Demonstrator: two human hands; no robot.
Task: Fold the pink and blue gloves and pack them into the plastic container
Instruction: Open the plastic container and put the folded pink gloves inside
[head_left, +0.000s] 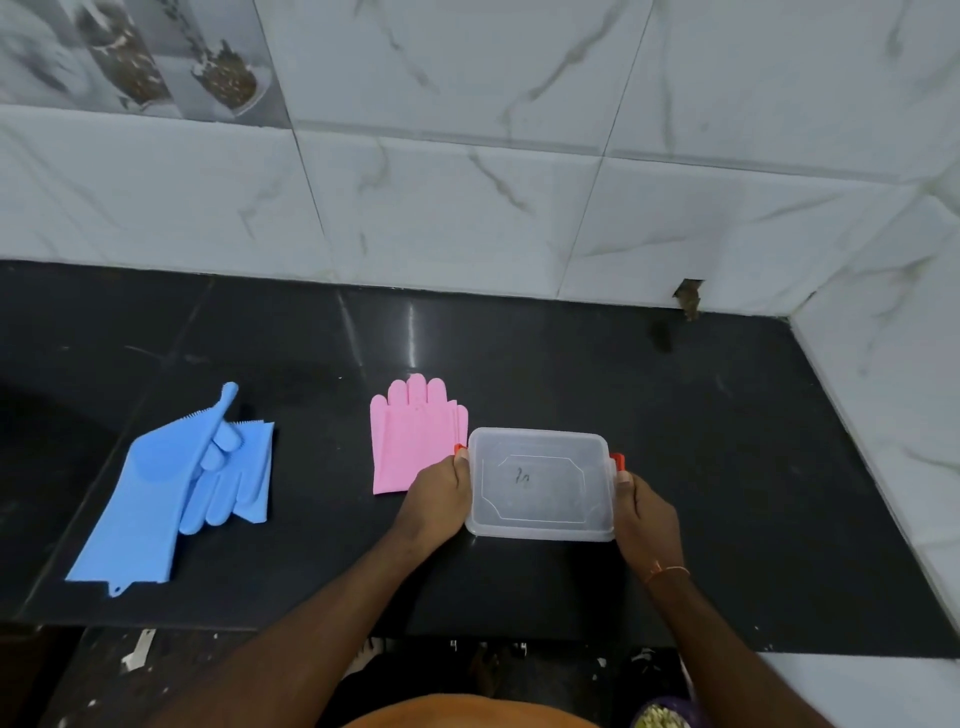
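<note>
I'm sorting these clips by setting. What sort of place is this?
Most likely a home kitchen: a black stone counter set into a corner, marble-look wall tiles with a food-themed decorative tile, and a lidded plastic container held between both hands.

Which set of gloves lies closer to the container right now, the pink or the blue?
The pink rubber gloves, lying flat right beside the lidded clear plastic container and the left hand. The blue rubber gloves lie well apart, far left.

Both hands, left (436, 491) and right (644, 512), grip the lidded plastic container (540, 483) beside pink gloves (410, 436).
</note>
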